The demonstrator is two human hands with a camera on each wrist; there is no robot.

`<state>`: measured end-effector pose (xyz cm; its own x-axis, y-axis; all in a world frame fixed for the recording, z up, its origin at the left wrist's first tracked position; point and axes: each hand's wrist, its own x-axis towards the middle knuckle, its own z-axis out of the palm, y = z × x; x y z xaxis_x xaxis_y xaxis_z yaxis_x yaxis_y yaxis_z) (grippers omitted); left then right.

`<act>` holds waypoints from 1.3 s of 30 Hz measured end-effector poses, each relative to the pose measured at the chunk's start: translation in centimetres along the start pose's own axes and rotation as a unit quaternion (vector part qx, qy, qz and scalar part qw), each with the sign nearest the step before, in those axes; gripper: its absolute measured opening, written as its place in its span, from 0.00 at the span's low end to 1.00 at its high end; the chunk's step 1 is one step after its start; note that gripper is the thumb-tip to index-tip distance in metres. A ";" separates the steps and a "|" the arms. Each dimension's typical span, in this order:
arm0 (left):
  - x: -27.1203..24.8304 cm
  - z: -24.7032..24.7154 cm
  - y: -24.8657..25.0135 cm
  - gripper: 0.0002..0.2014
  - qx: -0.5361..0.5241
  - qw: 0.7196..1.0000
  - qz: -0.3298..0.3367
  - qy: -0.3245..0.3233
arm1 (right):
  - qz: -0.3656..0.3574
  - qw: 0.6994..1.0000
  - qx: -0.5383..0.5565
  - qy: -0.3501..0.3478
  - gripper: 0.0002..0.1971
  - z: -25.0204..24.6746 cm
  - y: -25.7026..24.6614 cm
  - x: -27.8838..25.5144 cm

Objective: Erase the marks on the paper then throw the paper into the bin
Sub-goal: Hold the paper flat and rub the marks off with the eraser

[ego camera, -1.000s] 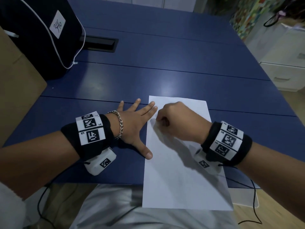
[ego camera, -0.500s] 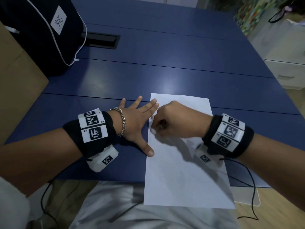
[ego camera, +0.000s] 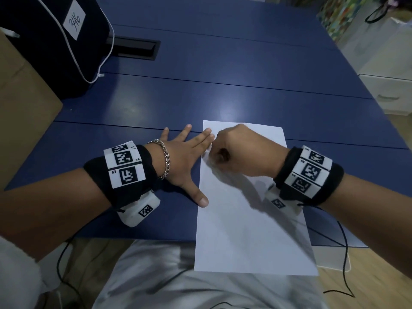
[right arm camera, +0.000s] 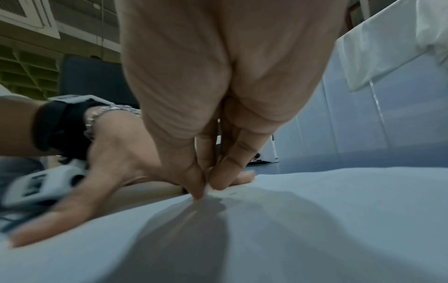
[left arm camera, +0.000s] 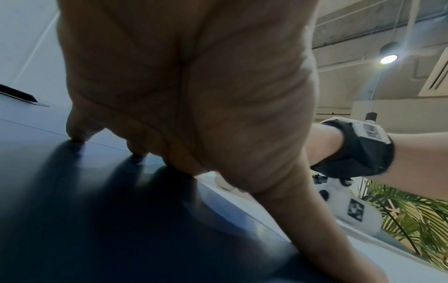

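A white sheet of paper (ego camera: 249, 219) lies on the blue table (ego camera: 223, 85), its near end hanging over the front edge above my lap. My left hand (ego camera: 191, 161) lies flat with fingers spread; its fingertips and thumb press the sheet's left edge. My right hand (ego camera: 217, 152) is curled and pinches a small white eraser (ego camera: 209, 159) down onto the sheet's upper left part, right beside my left fingertips. In the right wrist view the thumb and finger (right arm camera: 206, 183) meet on the paper (right arm camera: 315, 220), and the eraser is mostly hidden. No marks show plainly.
A black bag (ego camera: 55, 41) labelled 346 stands at the back left with a white cord. A brown cardboard box (ego camera: 20, 112) sits left of the table. A black cable slot (ego camera: 133, 49) is set into the tabletop. White drawers (ego camera: 388, 90) stand at the right. No bin is in view.
My right hand slid toward me and left on the sheet, then back up to near the top left corner. My left hand stayed pressed on the edge.
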<state>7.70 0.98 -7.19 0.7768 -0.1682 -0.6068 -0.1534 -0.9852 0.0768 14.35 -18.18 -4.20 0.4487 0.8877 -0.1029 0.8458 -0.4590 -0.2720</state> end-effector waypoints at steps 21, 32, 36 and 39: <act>-0.1 -0.2 0.2 0.85 0.009 1.000 -0.005 -0.007 | 0.021 0.999 -0.006 -0.027 0.03 0.0 1.1 -1.6; -0.1 -0.1 0.2 0.85 0.006 1.000 -0.003 -0.008 | 0.028 0.999 -0.025 0.002 0.05 -0.4 1.6 0.4; -0.1 -0.2 0.2 0.85 0.005 1.000 -0.003 -0.006 | -0.029 0.995 -0.003 -0.094 0.07 0.8 -1.4 -1.2; -0.1 -0.3 0.3 0.85 0.008 1.000 -0.004 -0.011 | 0.000 0.998 -0.020 -0.063 0.06 -0.5 0.6 0.2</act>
<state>7.72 0.71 -6.86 0.7639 -0.1595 -0.6254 -0.1570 -0.9858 0.0595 15.06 -18.31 -3.94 0.4110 0.8838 -0.2235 0.8576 -0.4580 -0.2338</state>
